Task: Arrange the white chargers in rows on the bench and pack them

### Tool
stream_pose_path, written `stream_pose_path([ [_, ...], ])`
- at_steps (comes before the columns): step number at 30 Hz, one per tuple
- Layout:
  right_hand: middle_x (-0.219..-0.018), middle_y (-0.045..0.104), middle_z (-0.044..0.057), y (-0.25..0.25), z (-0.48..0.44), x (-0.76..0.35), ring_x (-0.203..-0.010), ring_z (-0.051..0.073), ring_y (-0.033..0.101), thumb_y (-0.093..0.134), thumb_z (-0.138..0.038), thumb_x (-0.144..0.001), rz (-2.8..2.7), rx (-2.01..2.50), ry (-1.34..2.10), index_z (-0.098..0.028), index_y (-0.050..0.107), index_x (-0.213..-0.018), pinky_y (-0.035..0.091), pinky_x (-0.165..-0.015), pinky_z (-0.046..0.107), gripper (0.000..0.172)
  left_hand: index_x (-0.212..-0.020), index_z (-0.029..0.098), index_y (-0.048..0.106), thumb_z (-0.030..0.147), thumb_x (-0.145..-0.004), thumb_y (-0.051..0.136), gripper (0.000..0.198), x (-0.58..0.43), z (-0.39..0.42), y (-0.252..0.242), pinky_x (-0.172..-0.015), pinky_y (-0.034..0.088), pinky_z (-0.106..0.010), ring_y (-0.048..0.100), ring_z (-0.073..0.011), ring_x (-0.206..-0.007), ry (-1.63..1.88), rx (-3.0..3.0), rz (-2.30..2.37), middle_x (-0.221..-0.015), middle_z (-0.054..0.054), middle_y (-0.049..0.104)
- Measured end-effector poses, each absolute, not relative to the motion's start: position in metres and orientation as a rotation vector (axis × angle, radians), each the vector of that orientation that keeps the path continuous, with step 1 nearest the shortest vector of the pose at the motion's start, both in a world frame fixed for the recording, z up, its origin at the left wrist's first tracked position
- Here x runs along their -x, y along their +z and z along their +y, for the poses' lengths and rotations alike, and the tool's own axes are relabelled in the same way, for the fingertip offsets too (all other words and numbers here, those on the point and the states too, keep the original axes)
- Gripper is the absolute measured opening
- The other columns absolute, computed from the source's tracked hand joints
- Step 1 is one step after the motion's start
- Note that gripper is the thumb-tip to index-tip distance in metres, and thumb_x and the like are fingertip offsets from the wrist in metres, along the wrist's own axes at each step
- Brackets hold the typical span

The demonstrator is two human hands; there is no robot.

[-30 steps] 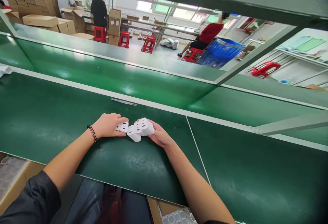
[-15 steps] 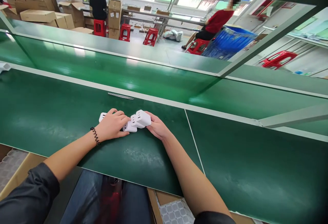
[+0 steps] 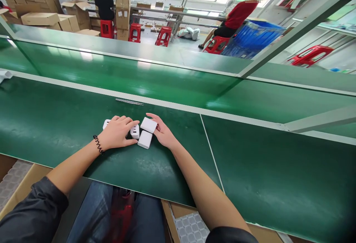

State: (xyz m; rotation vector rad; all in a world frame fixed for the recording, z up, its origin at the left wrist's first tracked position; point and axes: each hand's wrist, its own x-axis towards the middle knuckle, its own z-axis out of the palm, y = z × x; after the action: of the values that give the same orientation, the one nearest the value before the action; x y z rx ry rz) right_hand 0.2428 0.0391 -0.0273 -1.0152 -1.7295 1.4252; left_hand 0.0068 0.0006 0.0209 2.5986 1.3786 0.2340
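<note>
My left hand lies over a row of white chargers with dark port slots. One white charger shows between its thumb and index finger, and the corner of another sticks out past the far side of the hand. The palm hides whatever lies between. My right hand holds a white charger at its right end, plain face up. Just below that, a further white charger rests on the green worktop, close to my left thumb.
Metal tweezers lie near the white rail at the worktop's back. Below the front edge are boxes with clear plastic trays. A diagonal frame post rises at right. Several people, red stools and cartons are beyond.
The chargers near my right hand have separated and turned, now showing plain faces instead of slots. One lies lower, on the worktop. My left hand has shifted slightly left.
</note>
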Motion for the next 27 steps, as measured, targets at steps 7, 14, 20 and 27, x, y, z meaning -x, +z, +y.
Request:
stream_pose_path([
  [7, -0.121, 0.069, 0.006, -0.027, 0.051, -0.262, -0.112, 0.022, 0.064, 0.046, -0.017, -0.086, -2.031, 1.031, 1.095, -0.025, 0.069, -0.118, 0.051, -0.100, 0.043, 0.040, -0.139, 0.021, 0.051, 0.046, -0.088, 0.067, 0.059, -0.009, -0.001, 0.017, -0.095, 0.039, -0.042, 0.060, -0.0281, -0.113, 0.162, -2.627, 1.383, -0.126, -0.008, 0.066],
  [14, -0.129, 0.064, 0.007, 0.004, 0.041, -0.268, -0.126, 0.025, 0.055, 0.042, -0.003, -0.063, -2.240, 0.903, 0.792, -0.024, 0.063, -0.124, 0.045, -0.108, 0.050, 0.068, -0.156, 0.022, 0.025, 0.055, -0.078, 0.075, 0.098, 0.020, 0.009, 0.029, -0.111, 0.037, -0.043, 0.045, -0.0309, -0.138, 0.260, -2.435, 1.290, -0.156, -0.013, 0.040],
  [20, -0.142, 0.057, 0.007, 0.040, 0.005, -0.253, -0.131, 0.030, 0.049, 0.050, -0.003, -0.069, -2.855, 0.754, 0.748, -0.025, 0.060, -0.128, 0.042, -0.107, 0.054, 0.063, -0.158, 0.026, 0.012, 0.057, -0.071, 0.080, 0.115, 0.083, 0.028, 0.032, -0.113, 0.038, -0.042, 0.036, -0.0313, -0.145, 0.247, -2.072, 1.064, -0.161, -0.015, 0.031],
  [27, -0.118, 0.068, 0.010, 0.030, 0.012, -0.255, -0.107, 0.028, 0.058, 0.061, -0.021, -0.085, -2.793, 1.006, 0.610, -0.023, 0.062, -0.120, 0.050, -0.094, 0.047, 0.035, -0.155, 0.026, 0.023, 0.044, -0.069, 0.083, 0.107, 0.075, 0.032, 0.017, -0.104, 0.044, -0.038, 0.052, -0.0292, -0.132, 0.201, -2.028, 1.007, -0.149, -0.015, 0.047],
])
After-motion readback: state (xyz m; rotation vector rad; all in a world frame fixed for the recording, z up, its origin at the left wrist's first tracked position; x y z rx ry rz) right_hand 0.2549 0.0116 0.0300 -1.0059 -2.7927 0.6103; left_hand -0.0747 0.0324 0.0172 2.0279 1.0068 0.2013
